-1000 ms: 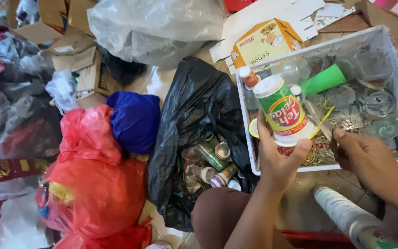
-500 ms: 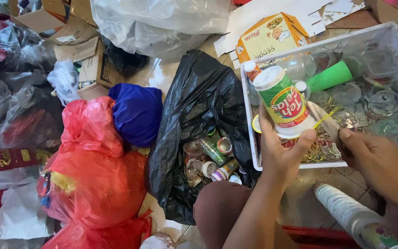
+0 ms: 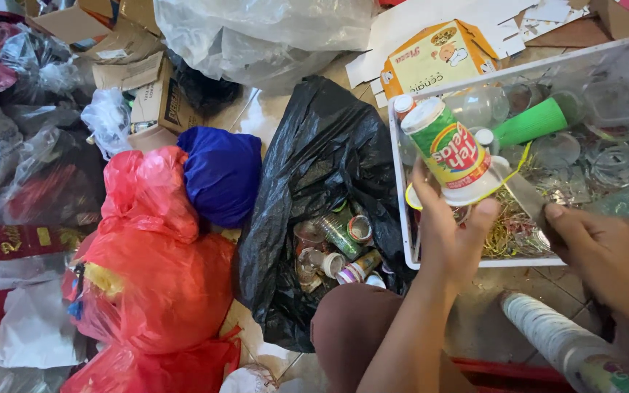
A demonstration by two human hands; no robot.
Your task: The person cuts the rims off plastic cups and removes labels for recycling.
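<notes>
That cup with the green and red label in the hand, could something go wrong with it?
Maybe. The left hand grips the printed cup only near its bottom, tilted over the white crate, so it might slip and knock the loose bottles there. The right hand holds a blade-like tool close to the left thumb, which could get nicked. The black bag of cups lies open beside the knee and could spill if bumped.

Printed cup (image 3: 451, 153): paper-like, slight sheen, white plastic-looking rim. Crate (image 3: 402, 204): matt white plastic. Black bag (image 3: 322, 160): thin glossy plastic, crinkled. Red bags (image 3: 158, 255): shiny wrinkled plastic. Blue bundle (image 3: 221, 173): matt, cloth-like. Boxes (image 3: 147, 87): rough brown cardboard. Clear cups (image 3: 606, 160) inside crate: glossy transparent plastic.
</notes>
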